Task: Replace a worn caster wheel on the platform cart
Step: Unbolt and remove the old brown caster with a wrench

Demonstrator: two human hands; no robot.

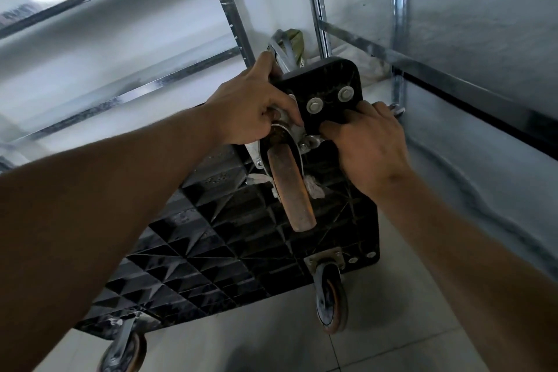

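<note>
Two hands are on the job at the upper corner of the upturned platform cart (211, 251), which leans ribbed side toward you between the metal shelving (362, 42). The worn caster (291, 187), with its orange tread, is seated there on its mounting plate (256, 158).

Your left hand (253, 106) is wrapped around the top of the caster's fork. Your right hand (371, 142) has its fingers curled in at the plate's edge. Whether they pinch a fastener or a tool is hidden, so I cannot tell. A bit of metal shows past the knuckles.

It looks like you're freeing the plate's fasteners. Keep the left grip firm so the swivel fork can't turn while you work. Support the caster's weight before the last fastener lets go, or it may drop onto the floor. The two washered bolts (315, 106) at the corner sit beyond the plate and probably belong to the handle bracket, so leave them alone. Steady the cart, too, since it may slide.
</note>
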